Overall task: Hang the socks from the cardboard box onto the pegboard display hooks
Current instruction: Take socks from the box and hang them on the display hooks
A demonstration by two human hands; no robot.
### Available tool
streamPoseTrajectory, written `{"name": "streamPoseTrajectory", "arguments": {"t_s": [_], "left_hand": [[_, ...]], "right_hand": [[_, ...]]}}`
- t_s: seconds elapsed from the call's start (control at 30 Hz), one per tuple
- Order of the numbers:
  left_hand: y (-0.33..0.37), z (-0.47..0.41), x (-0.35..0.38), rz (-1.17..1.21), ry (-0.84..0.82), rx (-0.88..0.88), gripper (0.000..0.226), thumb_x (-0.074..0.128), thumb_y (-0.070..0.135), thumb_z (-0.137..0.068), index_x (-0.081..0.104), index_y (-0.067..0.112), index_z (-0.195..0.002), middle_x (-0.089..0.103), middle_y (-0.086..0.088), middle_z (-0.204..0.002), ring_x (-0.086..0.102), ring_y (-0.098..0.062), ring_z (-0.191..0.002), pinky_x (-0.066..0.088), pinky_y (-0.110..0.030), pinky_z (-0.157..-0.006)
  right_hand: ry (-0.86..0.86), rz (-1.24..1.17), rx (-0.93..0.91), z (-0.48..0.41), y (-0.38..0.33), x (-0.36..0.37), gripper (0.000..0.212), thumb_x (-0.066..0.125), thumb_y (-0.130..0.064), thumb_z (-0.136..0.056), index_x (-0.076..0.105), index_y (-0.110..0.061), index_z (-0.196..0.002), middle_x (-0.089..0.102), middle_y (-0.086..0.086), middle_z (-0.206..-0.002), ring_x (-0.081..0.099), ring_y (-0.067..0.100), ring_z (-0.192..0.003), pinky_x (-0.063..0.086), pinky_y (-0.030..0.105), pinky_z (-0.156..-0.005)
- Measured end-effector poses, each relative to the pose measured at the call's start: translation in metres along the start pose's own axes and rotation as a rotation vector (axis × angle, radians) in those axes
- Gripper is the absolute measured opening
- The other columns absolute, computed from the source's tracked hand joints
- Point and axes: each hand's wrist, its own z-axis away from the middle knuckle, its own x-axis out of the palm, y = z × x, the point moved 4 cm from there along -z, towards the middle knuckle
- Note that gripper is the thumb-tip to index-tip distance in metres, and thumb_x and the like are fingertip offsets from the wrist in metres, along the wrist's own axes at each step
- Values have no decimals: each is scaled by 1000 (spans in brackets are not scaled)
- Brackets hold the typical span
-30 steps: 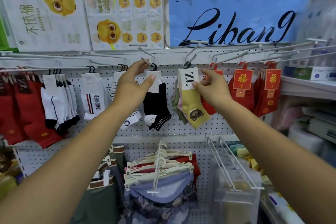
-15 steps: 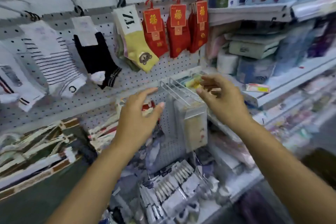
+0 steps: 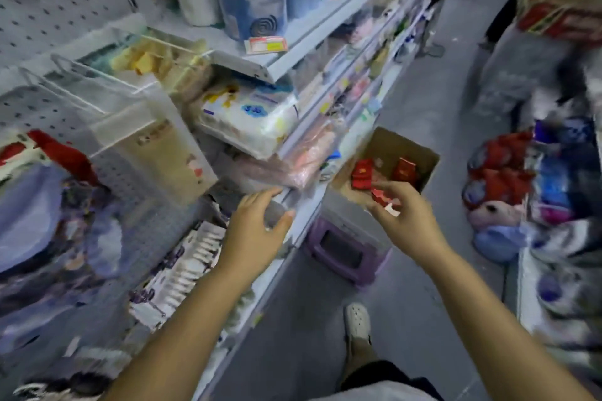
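Over the cardboard box (image 3: 404, 148) by the shelf edge, the right hand (image 3: 402, 215) now pinches red socks (image 3: 381, 197); the left hand (image 3: 257, 225), off the pegboard (image 3: 49, 10), hovers open. Restocking begins.

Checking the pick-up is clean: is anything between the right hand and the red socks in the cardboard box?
Nothing visible blocks it. The right hand is at the near edge of the open brown cardboard box, its fingertips already on a red sock pack; more red packs lie uncovered inside.
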Motion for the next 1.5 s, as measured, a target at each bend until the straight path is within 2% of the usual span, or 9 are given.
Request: {"name": "streamPoseTrajectory", "arguments": {"t_s": [0.23,0.33,0.47,0.67,0.8,1.07,1.2,1.4,1.5], "left_hand": [[2,-102,117,-62,-126,-87,39,69,26,-93,63,11,-128,68,-10,-109,61,-31,-106,50,-40,-90],[-1,-154,171,-84,-186,-153,40,67,27,-95,62,8,-129,65,-13,-124,57,-31,-117,44,-35,-95],[-28,-220,240,-215,-306,-223,36,59,41,-91,59,9,-108,63,-13,-101,60,-38,-99,48,-43,-79],[-67,-276,318,-256,-379,-339,68,58,39,-99,34,3,-152,37,-19,-158,35,-36,-145,31,-48,-118],[-95,-289,349,-200,-389,-459,61,46,50,-101,38,10,-147,53,-14,-145,51,-36,-131,45,-51,-105],[-100,-286,364,-374,-315,-447,53,42,44,-103,40,8,-142,49,-18,-141,47,-40,-128,41,-51,-95],[-100,-286,365,-375,-306,-448,51,43,42,-103,40,7,-141,48,-18,-139,46,-39,-126,40,-49,-93],[-98,-290,363,-334,-316,-466,47,45,39,-104,44,6,-136,47,-19,-139,45,-39,-127,37,-48,-95],[-98,-290,362,-324,-330,-471,48,43,41,-104,43,7,-137,46,-17,-140,44,-37,-128,37,-46,-95]], "right_hand": [[-156,-50,324,-84,136,-4,33,69,-27,-93,67,-16,-124,68,0,-113,62,13,-90,48,23,-78],[-227,-83,445,-139,194,7,36,70,-29,-93,66,-14,-126,69,2,-120,65,17,-102,53,32,-93],[-310,-95,540,-216,260,43,34,69,-28,-93,67,-6,-119,70,5,-112,66,25,-103,52,44,-96],[-368,-129,723,-298,354,125,38,71,-19,-92,62,-6,-128,68,11,-122,63,27,-116,50,36,-100],[-307,-129,823,-322,396,167,44,68,-23,-93,58,-10,-134,62,12,-135,57,29,-126,46,40,-107],[-253,-17,964,-319,455,213,53,78,-35,-79,60,-16,-125,62,8,-128,59,30,-119,50,42,-103],[-429,45,1012,-311,450,220,56,72,-36,-89,51,-14,-136,56,8,-139,52,29,-129,42,40,-111],[-210,-15,1106,-304,453,214,54,65,-37,-91,53,-8,-135,56,8,-131,56,27,-123,48,34,-98],[6,-60,1144,-298,445,204,58,63,-41,-93,47,-10,-138,48,15,-141,51,34,-130,45,50,-105]]}}
